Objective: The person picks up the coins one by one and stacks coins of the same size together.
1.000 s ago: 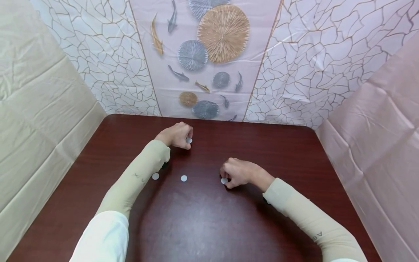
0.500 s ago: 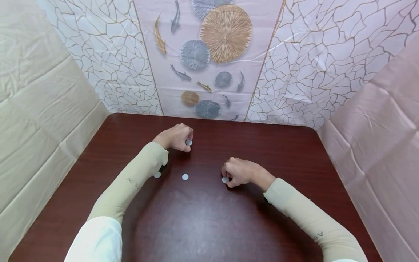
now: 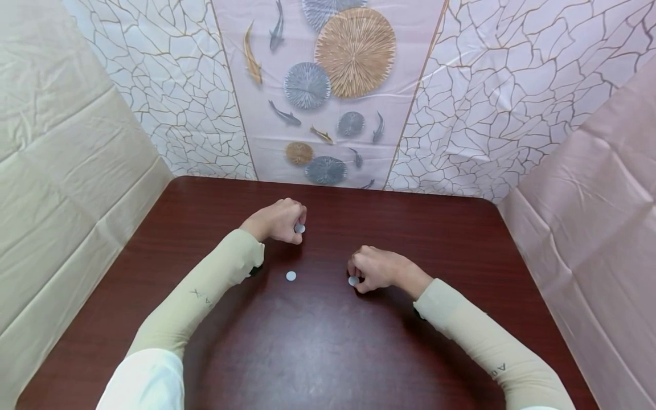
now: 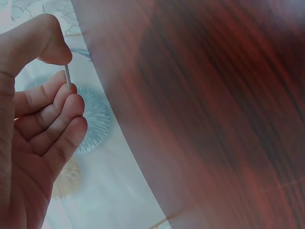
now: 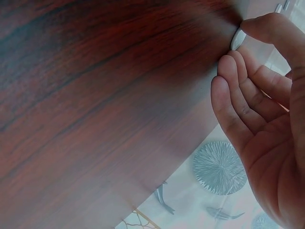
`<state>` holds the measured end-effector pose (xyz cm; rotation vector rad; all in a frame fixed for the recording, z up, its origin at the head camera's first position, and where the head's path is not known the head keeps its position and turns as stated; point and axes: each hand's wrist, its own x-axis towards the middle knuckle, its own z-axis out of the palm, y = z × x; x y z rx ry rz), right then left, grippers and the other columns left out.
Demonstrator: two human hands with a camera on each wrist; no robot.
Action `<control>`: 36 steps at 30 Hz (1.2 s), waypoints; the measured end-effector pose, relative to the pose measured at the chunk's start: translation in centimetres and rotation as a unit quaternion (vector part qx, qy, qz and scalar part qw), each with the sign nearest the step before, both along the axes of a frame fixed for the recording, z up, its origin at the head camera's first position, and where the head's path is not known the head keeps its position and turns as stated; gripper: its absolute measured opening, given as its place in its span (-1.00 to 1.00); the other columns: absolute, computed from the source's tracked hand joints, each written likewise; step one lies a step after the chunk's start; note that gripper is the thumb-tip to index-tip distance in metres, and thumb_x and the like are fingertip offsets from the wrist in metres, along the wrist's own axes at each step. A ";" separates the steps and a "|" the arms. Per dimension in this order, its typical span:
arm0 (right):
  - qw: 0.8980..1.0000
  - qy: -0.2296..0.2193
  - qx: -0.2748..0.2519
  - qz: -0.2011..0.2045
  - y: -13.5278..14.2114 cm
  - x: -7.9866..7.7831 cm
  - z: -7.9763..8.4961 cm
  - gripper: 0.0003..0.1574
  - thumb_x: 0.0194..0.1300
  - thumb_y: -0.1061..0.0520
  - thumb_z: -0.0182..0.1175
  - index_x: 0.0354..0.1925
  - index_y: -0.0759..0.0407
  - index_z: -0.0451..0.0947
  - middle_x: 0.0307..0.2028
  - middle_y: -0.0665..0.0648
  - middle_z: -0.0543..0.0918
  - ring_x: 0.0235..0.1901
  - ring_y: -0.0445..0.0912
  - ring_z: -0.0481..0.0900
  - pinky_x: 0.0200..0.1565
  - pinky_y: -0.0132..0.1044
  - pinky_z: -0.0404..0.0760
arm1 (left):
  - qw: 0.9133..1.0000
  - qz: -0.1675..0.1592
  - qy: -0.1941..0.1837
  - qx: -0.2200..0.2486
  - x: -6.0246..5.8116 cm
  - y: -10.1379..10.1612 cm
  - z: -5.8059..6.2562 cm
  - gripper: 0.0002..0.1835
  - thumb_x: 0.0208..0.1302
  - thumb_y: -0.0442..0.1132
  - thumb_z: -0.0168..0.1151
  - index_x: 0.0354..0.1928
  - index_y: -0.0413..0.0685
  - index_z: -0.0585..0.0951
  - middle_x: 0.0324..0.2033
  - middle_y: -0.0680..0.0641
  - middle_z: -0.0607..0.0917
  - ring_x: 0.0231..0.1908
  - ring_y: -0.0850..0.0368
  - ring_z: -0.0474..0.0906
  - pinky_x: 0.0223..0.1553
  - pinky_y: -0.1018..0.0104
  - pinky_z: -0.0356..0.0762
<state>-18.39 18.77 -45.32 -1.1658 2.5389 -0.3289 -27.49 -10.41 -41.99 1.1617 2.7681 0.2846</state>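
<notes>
My left hand pinches a small white disc between thumb and fingertips, over the far left part of the table. In the left wrist view that disc shows edge-on as a thin pale line, apart from the tabletop. Farther right and closer to me, my right hand pinches another white disc low at the tabletop; whether it touches the wood I cannot tell. The right wrist view shows this disc tilted under the thumb tip. A third white disc lies flat on the table between the hands.
The dark red-brown wooden table has rounded far corners. A patterned cloth hangs behind it, with plain cloth walls on both sides. My left sleeve covers part of the table.
My left hand has come slightly nearer to me with its disc. The left forearm has shifted left and now hides a disc that lay beside it. The right hand stays nearly still.
</notes>
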 end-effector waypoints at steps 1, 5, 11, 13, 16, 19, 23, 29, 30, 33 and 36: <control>1.000 -0.001 0.001 -0.001 0.0 0.0 0.0 -0.85 0.16 0.15 0.47 -0.27 0.12 0.72 -0.32 -0.02 0.75 -0.37 -0.32 0.64 -0.28 -0.45 0.63 | 1.000 -0.002 0.002 0.000 0.2 0.1 0.0 -0.78 0.06 -0.16 0.37 -0.27 -0.08 0.62 -0.40 0.02 0.69 -0.35 0.09 0.58 -0.21 0.20 0.58; 1.000 -0.003 0.002 -0.003 0.0 0.1 0.0 -0.85 0.18 0.15 0.47 -0.25 0.13 0.73 -0.30 0.00 0.75 -0.36 -0.31 0.66 -0.28 -0.44 0.64 | 1.000 -0.010 0.004 0.000 0.9 0.4 -0.2 -0.79 0.05 -0.17 0.37 -0.28 -0.07 0.62 -0.40 0.02 0.68 -0.37 0.10 0.57 -0.22 0.21 0.57; 1.000 0.001 -0.002 -0.002 0.0 0.1 -0.1 -0.84 0.17 0.15 0.47 -0.25 0.13 0.73 -0.30 0.00 0.76 -0.35 -0.32 0.67 -0.28 -0.45 0.65 | 1.000 -0.009 -0.012 -0.003 2.0 1.1 0.0 -0.79 0.08 -0.18 0.38 -0.26 -0.09 0.62 -0.37 0.00 0.67 -0.36 0.09 0.56 -0.22 0.22 0.58; 1.000 0.002 -0.003 -0.001 0.0 0.0 -0.2 -0.84 0.16 0.15 0.47 -0.26 0.12 0.73 -0.31 0.00 0.76 -0.36 -0.32 0.67 -0.28 -0.45 0.65 | 1.000 -0.009 -0.016 -0.006 2.3 1.4 0.0 -0.78 0.08 -0.18 0.39 -0.25 -0.08 0.62 -0.36 0.00 0.67 -0.37 0.10 0.56 -0.23 0.23 0.57; 1.000 0.003 -0.003 -0.001 0.0 0.0 -0.2 -0.85 0.16 0.15 0.48 -0.27 0.11 0.73 -0.33 -0.02 0.75 -0.37 -0.34 0.65 -0.29 -0.46 0.65 | 1.000 -0.009 -0.023 -0.005 2.8 1.8 -0.2 -0.78 0.08 -0.17 0.39 -0.25 -0.07 0.62 -0.35 0.00 0.66 -0.38 0.10 0.55 -0.27 0.27 0.55; 1.000 0.002 -0.008 0.000 0.0 0.0 -0.1 -0.85 0.14 0.16 0.48 -0.29 0.12 0.72 -0.35 -0.02 0.74 -0.39 -0.34 0.64 -0.30 -0.46 0.64 | 1.000 -0.006 -0.028 -0.001 3.2 2.1 -0.7 -0.78 0.06 -0.17 0.39 -0.26 -0.06 0.63 -0.35 0.00 0.67 -0.40 0.12 0.55 -0.30 0.30 0.55; 1.000 0.000 -0.018 0.003 -0.1 0.0 0.0 -0.85 0.12 0.18 0.48 -0.30 0.15 0.72 -0.37 -0.02 0.74 -0.40 -0.31 0.66 -0.31 -0.47 0.63 | 0.999 0.002 -0.034 0.004 3.7 2.4 -1.5 -0.80 0.05 -0.19 0.40 -0.27 -0.04 0.63 -0.35 0.02 0.67 -0.41 0.14 0.55 -0.31 0.32 0.54; 1.000 0.005 -0.019 0.005 0.0 0.0 -0.1 -0.85 0.11 0.18 0.48 -0.30 0.15 0.72 -0.37 0.00 0.74 -0.39 -0.30 0.68 -0.31 -0.47 0.63 | 0.999 0.007 -0.040 0.010 4.7 3.1 -2.2 -0.80 0.06 -0.19 0.42 -0.29 -0.01 0.62 -0.36 0.05 0.66 -0.40 0.14 0.56 -0.27 0.30 0.57; 1.000 0.005 -0.018 0.004 0.1 0.0 -0.1 -0.84 0.12 0.17 0.48 -0.30 0.15 0.72 -0.36 -0.01 0.74 -0.39 -0.31 0.67 -0.30 -0.47 0.64 | 0.999 0.005 -0.038 0.010 4.9 3.2 -2.3 -0.80 0.05 -0.19 0.43 -0.29 -0.01 0.62 -0.36 0.05 0.66 -0.39 0.15 0.56 -0.26 0.30 0.57; 1.000 0.001 -0.016 0.001 0.2 0.0 -0.2 -0.84 0.14 0.16 0.48 -0.27 0.15 0.73 -0.34 -0.01 0.74 -0.38 -0.32 0.67 -0.29 -0.46 0.64 | 0.999 0.000 -0.034 0.012 5.5 3.7 -2.6 -0.79 0.03 -0.18 0.44 -0.30 -0.01 0.62 -0.37 0.06 0.65 -0.39 0.15 0.56 -0.26 0.30 0.58; 1.000 -0.001 -0.017 0.000 0.2 0.0 -0.1 -0.83 0.15 0.16 0.48 -0.25 0.16 0.73 -0.32 0.00 0.74 -0.37 -0.31 0.67 -0.30 -0.45 0.65 | 0.999 -0.005 -0.037 0.018 6.0 4.1 -2.9 -0.79 0.01 -0.19 0.45 -0.30 -0.01 0.62 -0.38 0.05 0.65 -0.41 0.15 0.55 -0.29 0.31 0.57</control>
